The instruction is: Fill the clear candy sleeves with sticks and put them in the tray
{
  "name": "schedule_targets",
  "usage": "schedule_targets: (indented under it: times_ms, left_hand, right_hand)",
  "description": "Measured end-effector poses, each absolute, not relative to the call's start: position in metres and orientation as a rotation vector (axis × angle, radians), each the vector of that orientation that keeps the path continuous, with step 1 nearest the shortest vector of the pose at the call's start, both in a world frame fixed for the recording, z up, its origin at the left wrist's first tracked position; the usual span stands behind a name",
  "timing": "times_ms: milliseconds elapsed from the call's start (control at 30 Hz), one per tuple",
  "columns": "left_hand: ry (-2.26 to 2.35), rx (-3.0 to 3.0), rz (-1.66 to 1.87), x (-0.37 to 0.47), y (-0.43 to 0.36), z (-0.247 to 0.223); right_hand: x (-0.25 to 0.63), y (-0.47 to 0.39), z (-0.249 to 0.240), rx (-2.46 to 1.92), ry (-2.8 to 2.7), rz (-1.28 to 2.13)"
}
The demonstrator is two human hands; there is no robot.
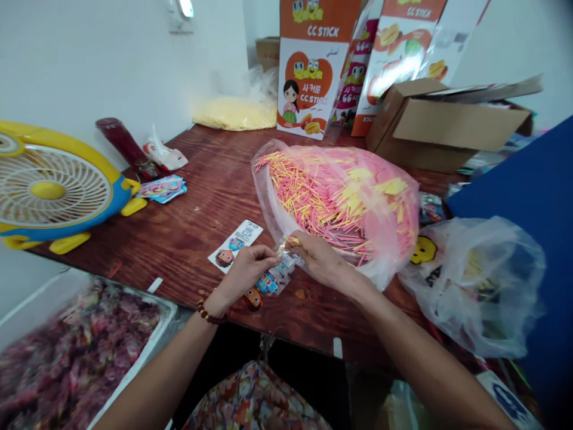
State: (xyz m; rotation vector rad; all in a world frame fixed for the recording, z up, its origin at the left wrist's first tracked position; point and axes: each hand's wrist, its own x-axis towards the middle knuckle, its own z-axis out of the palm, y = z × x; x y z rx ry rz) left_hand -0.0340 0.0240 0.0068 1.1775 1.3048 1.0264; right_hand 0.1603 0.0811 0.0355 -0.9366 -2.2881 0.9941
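My left hand [246, 272], with a beaded bracelet at the wrist, pinches the edge of a small clear plastic packet [283, 272] above the table. My right hand [320, 257] is closed at the packet's mouth, with yellow ends of thin sticks [293, 240] showing at its fingertips. Just beyond it lies a large clear bag [264, 173], open and full of pink and yellow sticks [308, 203]. A white printed card [246, 232] with cartoon figures lies left of the packet. Another cartoon-printed piece [254, 297] is partly hidden under my left hand.
A yellow and blue fan [49, 185] stands at the left, near a dark red bottle [123, 140] and several colourful cards [163, 188]. Printed boxes [308, 71] and an open carton [447, 128] stand behind. A plastic bag [478, 286] lies right; a bin of wrapped pieces [80, 340] sits lower left.
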Motion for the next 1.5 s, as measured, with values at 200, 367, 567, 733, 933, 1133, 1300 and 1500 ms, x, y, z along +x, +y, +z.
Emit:
schedule_targets:
  times_ms: [200, 367, 567, 733, 933, 1133, 1300, 1500]
  left_hand:
    - [1.290, 1.264, 1.007, -0.044, 0.017, -0.002]
    - [1.297, 1.319, 1.014, -0.047, 0.015, -0.005]
    - [1.290, 1.341, 0.942, -0.046, 0.013, -0.008]
    - [1.273, 1.353, 0.990, -0.044, 0.008, -0.005]
    - [1.205, 1.472, 1.082, -0.041, 0.005, -0.001]
    - [1.200, 1.429, 1.144, -0.037, 0.006, -0.003]
    - [1.197, 1.451, 1.153, -0.037, 0.006, 0.000]
    - [1.205, 1.403, 1.249, -0.036, 0.009, 0.002]
  right_hand:
    - [0.154, 0.080, 0.036, -0.889, -2.346, 1.059]
    - [0.153, 0.076, 0.037, -0.847, -2.358, 1.044]
    - [0.149, 0.073, 0.031, -0.874, -2.387, 0.940]
    - [0.153, 0.075, 0.034, -0.948, -2.099, 1.132]
    - [0.141, 0.065, 0.052, -0.791, -1.290, 1.354]
    - [0.121, 0.053, 0.059, -0.702, -1.117, 1.408]
    - [0.112, 0.052, 0.051, -0.769, -1.161, 1.337]
    - [0.115, 0.048, 0.032, -0.811, -1.216, 1.408]
